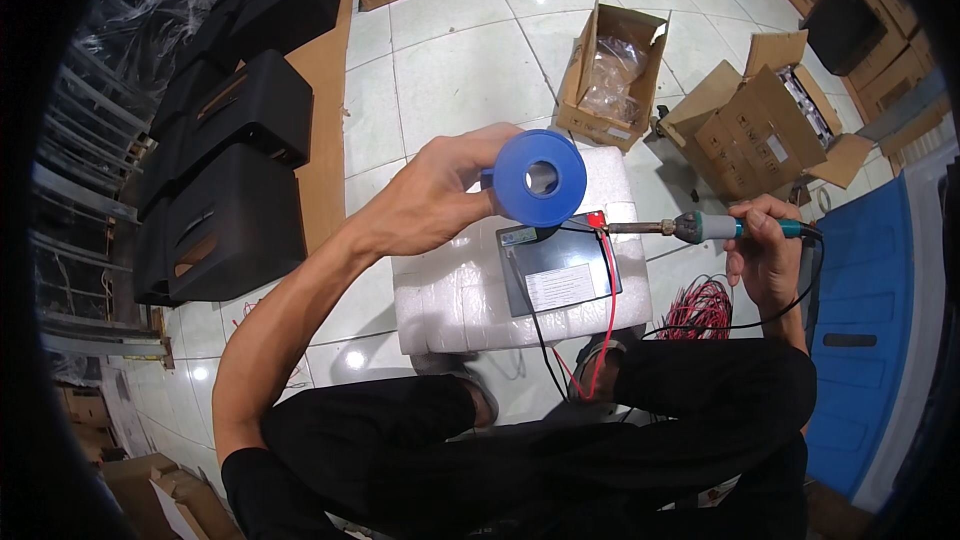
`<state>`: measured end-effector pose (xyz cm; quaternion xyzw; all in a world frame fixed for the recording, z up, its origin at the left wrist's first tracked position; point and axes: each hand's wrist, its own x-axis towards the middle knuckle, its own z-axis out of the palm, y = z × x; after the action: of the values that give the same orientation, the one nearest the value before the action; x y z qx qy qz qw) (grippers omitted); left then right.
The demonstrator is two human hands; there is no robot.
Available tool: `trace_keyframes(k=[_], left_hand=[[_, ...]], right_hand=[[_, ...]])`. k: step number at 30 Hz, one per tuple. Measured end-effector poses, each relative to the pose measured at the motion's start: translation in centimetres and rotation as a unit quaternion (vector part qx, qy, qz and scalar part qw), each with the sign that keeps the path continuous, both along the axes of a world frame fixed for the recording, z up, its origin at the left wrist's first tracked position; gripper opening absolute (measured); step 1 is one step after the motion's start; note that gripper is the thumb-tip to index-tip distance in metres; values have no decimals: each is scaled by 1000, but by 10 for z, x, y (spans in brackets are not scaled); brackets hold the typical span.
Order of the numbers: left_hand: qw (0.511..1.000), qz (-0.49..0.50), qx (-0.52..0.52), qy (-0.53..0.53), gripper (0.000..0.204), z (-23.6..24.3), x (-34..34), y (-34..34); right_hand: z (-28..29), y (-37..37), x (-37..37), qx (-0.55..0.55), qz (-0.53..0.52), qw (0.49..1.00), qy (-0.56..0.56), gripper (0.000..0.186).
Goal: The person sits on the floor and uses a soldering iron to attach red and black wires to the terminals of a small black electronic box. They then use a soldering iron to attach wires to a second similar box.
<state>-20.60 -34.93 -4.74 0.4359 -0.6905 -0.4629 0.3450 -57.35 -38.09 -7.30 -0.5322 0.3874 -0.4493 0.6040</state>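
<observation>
Foam block point(450, 300): white, on the tiled floor before the person's knees.
Battery point(560, 275): grey, flat on the foam; red and black wires trail off it.
Left hand point(430, 200): grasping a blue spool point(540, 178), raised above the battery.
Right hand point(768, 255): clenched around a soldering iron point(700, 228), tip at the battery's red terminal.

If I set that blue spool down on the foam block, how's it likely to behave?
The blue spool in the left hand is round with a centre hole, so on its rim it would probably roll; flat on its side it should sit steady. The hand lifts it with the fingers alone, so it seems fairly light. The white foam block looks slightly rough, which may limit sliding.
</observation>
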Motion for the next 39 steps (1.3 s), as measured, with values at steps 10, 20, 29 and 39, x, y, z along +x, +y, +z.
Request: trace_keyframes(k=[10,20,29,39], left_hand=[[1000,-7,3,-3,33,0,1,1],[1000,-12,-2,-10,31,-3,3,2],[1000,-15,2,-2,31,-6,4,4],[1000,-16,-10,-2,32,-7,5,4]], right_hand=[[3,0,-2,-51,39,998,-4,30],[5,0,-2,-69,67,995,-39,23],[9,-4,-3,-117,87,989,-11,22],[14,-8,-4,-136,103,985,13,23]])
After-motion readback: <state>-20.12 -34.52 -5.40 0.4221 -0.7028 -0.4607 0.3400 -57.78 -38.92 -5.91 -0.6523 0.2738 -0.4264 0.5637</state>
